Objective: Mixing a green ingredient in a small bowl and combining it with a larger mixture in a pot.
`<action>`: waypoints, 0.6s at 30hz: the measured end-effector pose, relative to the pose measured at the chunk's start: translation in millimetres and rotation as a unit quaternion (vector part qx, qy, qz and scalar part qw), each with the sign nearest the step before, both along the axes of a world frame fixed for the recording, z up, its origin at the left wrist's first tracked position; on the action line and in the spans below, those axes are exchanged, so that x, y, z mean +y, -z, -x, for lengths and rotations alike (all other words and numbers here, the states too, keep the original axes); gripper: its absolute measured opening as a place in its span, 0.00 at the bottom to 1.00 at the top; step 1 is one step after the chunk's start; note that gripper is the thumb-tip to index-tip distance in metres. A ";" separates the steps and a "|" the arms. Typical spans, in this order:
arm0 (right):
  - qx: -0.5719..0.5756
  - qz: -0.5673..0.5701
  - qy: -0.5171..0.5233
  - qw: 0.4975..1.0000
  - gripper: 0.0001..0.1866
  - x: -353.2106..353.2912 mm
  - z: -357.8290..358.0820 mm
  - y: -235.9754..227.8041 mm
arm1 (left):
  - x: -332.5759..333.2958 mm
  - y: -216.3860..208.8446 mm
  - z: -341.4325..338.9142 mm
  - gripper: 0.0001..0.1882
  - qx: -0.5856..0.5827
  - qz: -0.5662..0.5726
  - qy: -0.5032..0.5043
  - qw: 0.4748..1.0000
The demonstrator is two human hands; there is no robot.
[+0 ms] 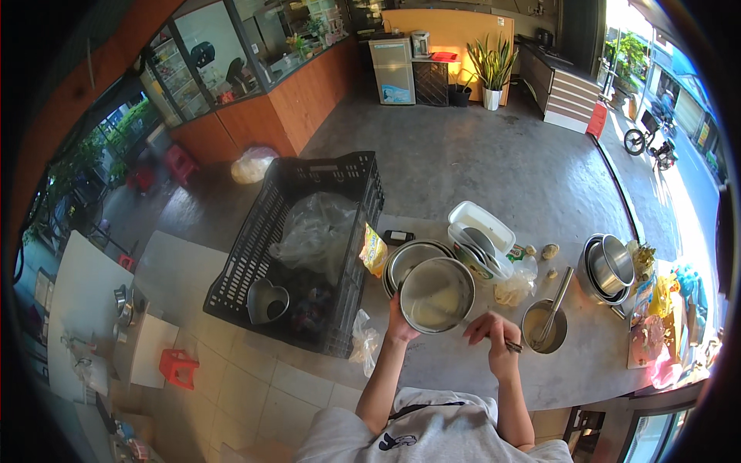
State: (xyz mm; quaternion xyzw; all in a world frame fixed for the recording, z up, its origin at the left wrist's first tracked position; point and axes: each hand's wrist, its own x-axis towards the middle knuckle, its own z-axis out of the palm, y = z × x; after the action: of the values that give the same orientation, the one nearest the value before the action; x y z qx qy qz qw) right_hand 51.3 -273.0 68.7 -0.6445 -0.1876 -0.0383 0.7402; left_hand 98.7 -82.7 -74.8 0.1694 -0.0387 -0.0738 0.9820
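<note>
Across the grey table (455, 370), past a black crate (351, 305) at left, the left hand (401, 326) grasps a metal bowl (432, 272) in front of some nested bowls (407, 258); a slackened grip could tip out its pale mixture (444, 305). Just beside it, the right hand (494, 333) has bent fingers (whether around the slim dark object (514, 346), I cannot tell), and a careless rightward swing might upset the pot (561, 341) and whisk (562, 292).

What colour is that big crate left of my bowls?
Black; the crate shows best in the head view.
</note>
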 end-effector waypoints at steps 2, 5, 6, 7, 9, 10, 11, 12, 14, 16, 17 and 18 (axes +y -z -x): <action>-0.003 0.115 0.053 0.992 0.26 -3.5 -0.1 -8.7 | 0.2 1.6 -2.3 0.30 -0.018 -0.001 0.002 1.000; 0.048 0.163 0.056 0.984 0.23 -6.8 11.4 -5.9 | 0.8 2.6 -1.5 0.30 -0.053 0.006 0.013 0.998; 0.108 0.096 0.007 0.989 0.21 -7.9 17.2 -3.8 | 1.0 3.1 -1.0 0.30 -0.066 0.015 0.022 0.997; 0.117 0.097 0.011 0.988 0.21 -6.6 20.5 -3.7 | -1.9 -2.3 -0.9 0.30 -0.058 0.017 0.026 0.998; 0.091 -0.007 0.060 0.994 0.18 1.5 14.8 -9.6 | -10.7 -24.7 -4.7 0.29 -0.020 0.008 -0.028 0.999; 0.051 0.014 0.108 0.993 0.19 3.4 10.7 -7.0 | -12.1 -30.3 -6.8 0.29 -0.016 -0.055 -0.065 0.996; 0.065 0.019 0.113 0.991 0.19 1.2 4.4 -5.5 | -12.6 -33.8 -10.6 0.29 -0.010 -0.117 -0.097 0.988; 0.020 0.099 0.113 0.988 0.19 -1.4 1.4 -3.5 | -8.6 -29.9 -11.8 0.29 0.017 -0.092 -0.092 0.991; -0.012 0.183 0.126 0.975 0.19 -7.9 9.2 0.3 | -6.2 -25.0 -13.8 0.29 0.055 -0.066 -0.066 0.994; 0.079 -0.053 -0.020 0.995 0.20 -5.4 11.4 -1.9 | -4.5 -32.0 -20.9 0.25 -0.121 0.014 0.017 0.992; 0.079 -0.053 -0.009 0.995 0.20 -3.1 9.0 -3.0 | -8.2 -34.3 -23.4 0.25 -0.121 0.016 0.027 0.992; 0.061 -0.045 0.055 0.996 0.21 -0.3 6.8 -3.9 | -12.5 -36.6 -24.8 0.24 -0.095 -0.007 -0.011 0.995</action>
State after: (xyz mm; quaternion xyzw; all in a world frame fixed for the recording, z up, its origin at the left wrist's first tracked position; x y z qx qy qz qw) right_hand 44.6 -273.3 72.7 -0.6213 -0.1050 -0.0478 0.7750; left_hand 123.5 -95.2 -38.2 0.1825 -0.1290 -0.0471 0.9736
